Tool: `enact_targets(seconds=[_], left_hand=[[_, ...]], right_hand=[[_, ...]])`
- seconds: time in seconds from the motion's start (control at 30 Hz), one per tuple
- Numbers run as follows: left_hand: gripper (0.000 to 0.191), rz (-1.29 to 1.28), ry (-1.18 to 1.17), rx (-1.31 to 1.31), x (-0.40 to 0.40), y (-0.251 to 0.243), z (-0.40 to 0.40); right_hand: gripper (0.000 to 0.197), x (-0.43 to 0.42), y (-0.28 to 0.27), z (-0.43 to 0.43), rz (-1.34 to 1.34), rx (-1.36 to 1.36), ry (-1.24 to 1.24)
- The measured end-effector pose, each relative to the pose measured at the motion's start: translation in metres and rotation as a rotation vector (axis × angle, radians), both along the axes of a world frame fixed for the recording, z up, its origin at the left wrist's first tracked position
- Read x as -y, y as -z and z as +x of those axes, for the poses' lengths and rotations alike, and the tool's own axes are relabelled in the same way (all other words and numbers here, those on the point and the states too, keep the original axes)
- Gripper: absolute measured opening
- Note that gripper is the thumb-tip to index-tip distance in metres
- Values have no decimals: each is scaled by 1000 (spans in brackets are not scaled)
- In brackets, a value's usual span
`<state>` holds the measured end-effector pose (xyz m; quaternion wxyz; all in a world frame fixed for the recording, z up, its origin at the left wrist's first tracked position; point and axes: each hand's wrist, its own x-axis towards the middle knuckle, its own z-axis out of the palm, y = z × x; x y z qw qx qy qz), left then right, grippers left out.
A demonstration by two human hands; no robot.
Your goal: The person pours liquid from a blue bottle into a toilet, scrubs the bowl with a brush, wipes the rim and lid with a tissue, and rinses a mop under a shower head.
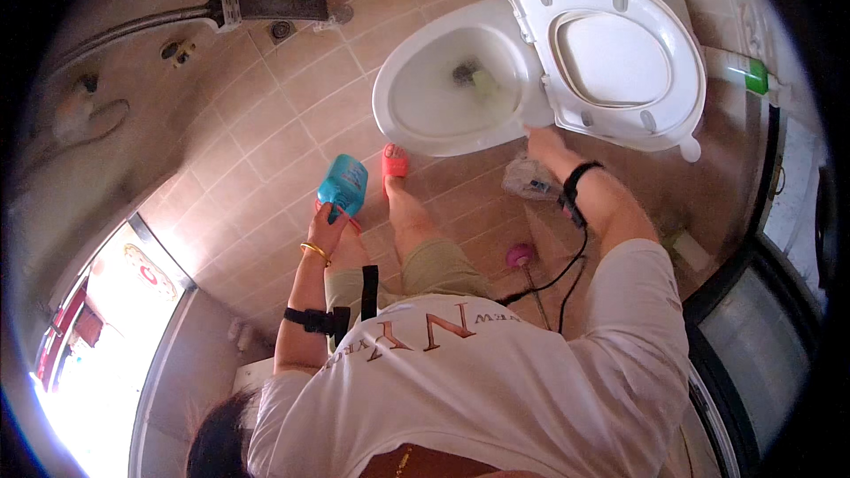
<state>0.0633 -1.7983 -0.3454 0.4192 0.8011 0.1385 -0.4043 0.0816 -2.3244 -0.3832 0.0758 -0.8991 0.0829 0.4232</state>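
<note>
My left hand [327,222] grips a blue plastic bottle [345,176] by its neck, above the tiled floor beside my legs. The bottle's broad body bears printing and points away from me. My right hand [548,148] is at the near side of the white toilet [412,123], close to the seat hinge. Its fingers are partly hidden, and whether they touch the bowl or hold something I cannot tell. Both the toilet seat [684,73] and its lid [614,56] stand raised. Inside the bowl are a dark patch around the drain and a pale greenish patch.
A clear plastic bag [521,178] appears just below my right hand. A pink plunger [520,255] stands on the floor near my right leg. Black cable [564,272] runs from my right wrist strap. A floor drain [281,29] and a shower fixture [272,3] are at upper left.
</note>
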Motion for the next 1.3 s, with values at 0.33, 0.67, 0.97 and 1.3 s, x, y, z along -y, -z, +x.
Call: enact_targets(seconds=[0.33,0.67,0.97,1.3], left_hand=[[23,-172,-132,42,-32,1,-16],[20,-7,-75,53,-78,0,-20],[20,42,-42,51,-122,1,-22],[26,39,-26,59,-127,0,-17]], right_hand=[[25,-30,-17,17,-238,-5,-38],[49,-191,-61,-36,690,-234,981],[33,-76,-104,-12,-209,-108,69],[34,-51,-83,-20,-107,27,53]])
